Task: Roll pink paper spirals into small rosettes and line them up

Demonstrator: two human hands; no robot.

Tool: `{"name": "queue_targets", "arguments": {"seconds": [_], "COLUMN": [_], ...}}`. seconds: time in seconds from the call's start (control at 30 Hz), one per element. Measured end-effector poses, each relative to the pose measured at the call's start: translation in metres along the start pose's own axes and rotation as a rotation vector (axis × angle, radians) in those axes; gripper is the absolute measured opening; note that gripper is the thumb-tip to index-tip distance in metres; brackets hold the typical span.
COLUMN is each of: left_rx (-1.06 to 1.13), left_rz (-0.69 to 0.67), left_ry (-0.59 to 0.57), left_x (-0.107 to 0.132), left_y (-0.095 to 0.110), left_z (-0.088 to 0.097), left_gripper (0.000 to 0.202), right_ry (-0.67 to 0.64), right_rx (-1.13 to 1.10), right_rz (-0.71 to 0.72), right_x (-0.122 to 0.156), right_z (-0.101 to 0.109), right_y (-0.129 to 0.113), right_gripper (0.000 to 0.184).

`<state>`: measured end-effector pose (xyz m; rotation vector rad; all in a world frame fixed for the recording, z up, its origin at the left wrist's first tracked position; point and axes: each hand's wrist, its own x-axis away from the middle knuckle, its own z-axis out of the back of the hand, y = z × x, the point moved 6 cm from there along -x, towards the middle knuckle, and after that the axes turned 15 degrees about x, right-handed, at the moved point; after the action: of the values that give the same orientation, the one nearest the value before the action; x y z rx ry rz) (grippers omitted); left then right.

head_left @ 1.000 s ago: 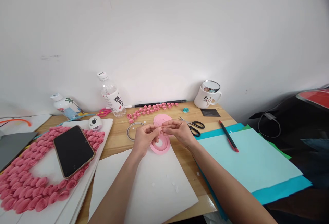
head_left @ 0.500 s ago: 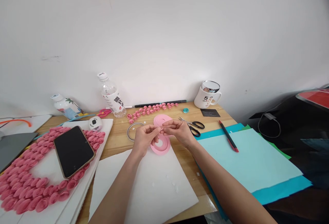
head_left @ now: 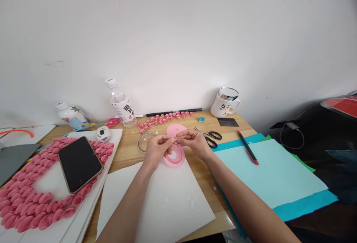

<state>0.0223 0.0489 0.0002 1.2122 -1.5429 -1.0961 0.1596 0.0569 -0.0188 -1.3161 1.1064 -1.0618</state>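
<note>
My left hand (head_left: 159, 148) and my right hand (head_left: 193, 142) meet at the fingertips above the table. Between them they pinch a pink paper strip, its end rolled small and mostly covered by the fingers. A pink paper spiral (head_left: 175, 162) hangs or lies just below the fingers, over the top edge of a white sheet (head_left: 164, 202). Behind the hands lies another pink paper coil (head_left: 174, 129); whether it joins the strip I cannot tell. A roll of tape (head_left: 142, 144) sits beside my left hand, and black-handled scissors (head_left: 213, 137) are to the right of my right hand.
Small pink rolled paper flowers (head_left: 164, 119) line the back, near a teal one (head_left: 201, 119). A bottle (head_left: 120, 103) and a mug (head_left: 224, 103) stand by the wall. At left, a phone (head_left: 80, 164) rests on a flower-covered board; at right, a pen (head_left: 248, 148) lies on blue paper (head_left: 270, 172).
</note>
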Motion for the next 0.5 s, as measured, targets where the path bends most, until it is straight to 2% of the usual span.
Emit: {"name": "queue_targets", "arguments": {"seconds": [0.5], "left_rx": [0.001], "left_rz": [0.002], "left_ry": [-0.022], "left_x": [-0.0008], "left_y": [-0.0020], "left_z": [-0.0009], "left_gripper": [0.025], "right_ry": [0.022], "right_rx": [0.029], "right_rz": [0.017], "right_x": [-0.0014], "right_z": [0.0023], "right_y": [0.0029], "right_gripper": [0.028]}}
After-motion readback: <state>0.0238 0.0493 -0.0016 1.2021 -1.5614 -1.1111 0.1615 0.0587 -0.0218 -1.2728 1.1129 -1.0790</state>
